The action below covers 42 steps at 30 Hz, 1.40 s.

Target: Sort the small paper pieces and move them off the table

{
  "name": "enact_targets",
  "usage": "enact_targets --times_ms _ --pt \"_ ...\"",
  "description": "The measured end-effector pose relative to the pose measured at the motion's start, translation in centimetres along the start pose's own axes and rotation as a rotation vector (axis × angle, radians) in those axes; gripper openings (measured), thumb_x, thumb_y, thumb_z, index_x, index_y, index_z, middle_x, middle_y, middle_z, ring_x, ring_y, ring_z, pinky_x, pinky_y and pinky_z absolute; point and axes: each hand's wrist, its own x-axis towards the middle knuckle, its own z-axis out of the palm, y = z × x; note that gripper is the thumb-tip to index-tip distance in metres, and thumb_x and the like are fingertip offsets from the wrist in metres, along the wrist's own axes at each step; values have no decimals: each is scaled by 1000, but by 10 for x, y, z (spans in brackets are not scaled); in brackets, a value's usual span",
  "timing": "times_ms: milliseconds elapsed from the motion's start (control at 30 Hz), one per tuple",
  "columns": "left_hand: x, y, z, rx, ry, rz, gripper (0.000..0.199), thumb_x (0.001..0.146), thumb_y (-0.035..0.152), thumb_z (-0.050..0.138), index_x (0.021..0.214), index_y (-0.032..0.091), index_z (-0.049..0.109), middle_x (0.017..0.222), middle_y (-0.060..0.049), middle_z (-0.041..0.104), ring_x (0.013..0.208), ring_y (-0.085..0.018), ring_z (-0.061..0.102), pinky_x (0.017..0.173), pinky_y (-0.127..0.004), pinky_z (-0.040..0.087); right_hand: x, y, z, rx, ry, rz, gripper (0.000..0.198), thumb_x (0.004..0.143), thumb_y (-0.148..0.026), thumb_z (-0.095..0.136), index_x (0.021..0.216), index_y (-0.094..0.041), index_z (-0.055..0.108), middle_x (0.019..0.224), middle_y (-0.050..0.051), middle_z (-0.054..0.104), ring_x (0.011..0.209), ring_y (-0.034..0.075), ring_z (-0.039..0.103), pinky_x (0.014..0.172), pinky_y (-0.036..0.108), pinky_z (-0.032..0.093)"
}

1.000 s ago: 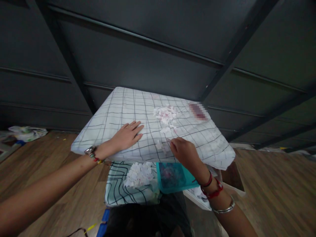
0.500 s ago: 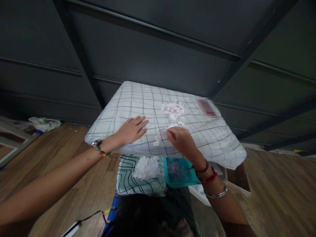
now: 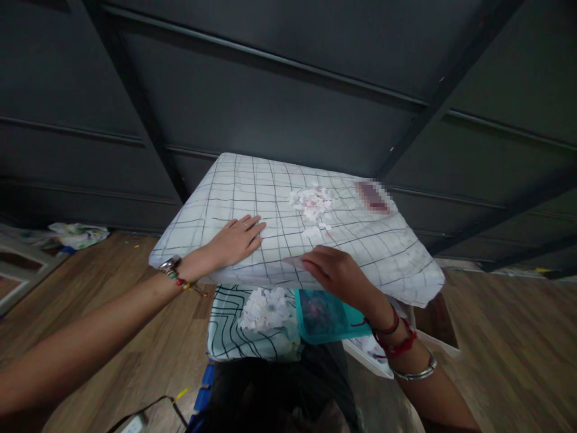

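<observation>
My left hand (image 3: pixel 237 240) lies flat on the white cloth with dark grid lines (image 3: pixel 243 180), fingers spread and holding nothing. My right hand (image 3: pixel 336 270) is closed near the cloth's front edge. From its fingertips a thin, pale pinkish, see-through flat piece (image 3: pixel 293 262) sticks out to the left; its exact kind is unclear. Beyond it lie a few loose white paper scraps (image 3: pixel 315 230) and a heap of torn white paper pieces (image 3: pixel 312 201). Below the front edge, another heap of paper pieces (image 3: pixel 268 310) rests on a pale green patterned cushion or cloth (image 3: pixel 225 337).
A teal plastic basket (image 3: pixel 311 337) stands beside the lower heap, its contents dark and indistinct. A white box (image 3: pixel 376 364) with paper in it is below my right forearm. A blurred reddish-brown object (image 3: pixel 374 197) lies at the table's back right. Dark panels (image 3: pixel 279 102) rise behind.
My right hand has moved toward me and slightly right with the thin piece. The white scrap near the front edge no longer shows on the cloth. My left hand stays flat.
</observation>
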Motion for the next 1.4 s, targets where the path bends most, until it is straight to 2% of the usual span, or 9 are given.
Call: enact_targets --times_ms 133,233,433,633,833,933,1067,1267,1400 --pt "15 21 -13 48 40 13 45 91 37 27 127 15 43 135 -11 40 124 -26 35 100 -41 27 -2 54 -15 -117 158 143 26 89 -26 40 81 -15 62 77 5 61 74 14 53 68 24 38" --pt "33 42 -15 19 39 79 45 91 37 28 126 13 42 133 -12 42 124 -24 36 99 -38 30 4 87 -16 -186 111 182 24 88 -23 41 82 -15 63 77 5 61 75 14 54 68 24 38" --pt "50 61 3 -31 0 114 73 86 58 29 136 5 25 142 -17 26 131 -29 21 103 -40 23 13 105 -11 -288 42 120 28 90 -24 36 84 -15 62 80 5 60 76 13 52 65 23 35" --pt "47 57 12 -15 -115 73 75 86 61 21 139 6 21 145 -15 15 134 -29 10 106 -42 13 -6 129 -21 -266 47 117 29 91 -24 36 81 -15 61 77 4 58 74 13 51 66 23 36" --pt "48 58 10 -1 -127 60 76 85 62 22 139 8 20 145 -14 16 134 -28 11 106 -42 13 -16 135 -16 -185 -20 6 26 91 -25 38 84 -16 62 78 5 59 73 13 52 65 25 39" --pt "50 60 10 -14 -124 48 79 84 64 22 140 10 17 145 -14 17 134 -29 11 106 -43 13 -17 140 -18 -148 53 90 26 91 -26 38 87 -16 62 82 6 60 76 14 54 66 25 40" --pt "55 68 11 -42 -70 23 85 81 67 25 141 9 11 146 -15 14 134 -30 9 107 -45 13 -19 142 -17 -265 60 260 28 90 -25 38 82 -14 63 78 6 60 71 15 53 63 25 38" --pt "55 75 15 -40 -128 -8 95 76 73 26 140 3 13 145 -18 13 134 -31 8 107 -44 12 -24 126 -16 -169 4 149 27 91 -23 37 84 -15 62 80 6 60 77 14 54 68 24 38" --pt "53 76 14 -48 -123 -22 97 76 73 27 139 2 14 145 -19 14 134 -31 10 107 -44 13 -26 130 -22 -223 73 286 26 89 -24 38 82 -15 62 78 5 59 72 14 53 63 25 36"
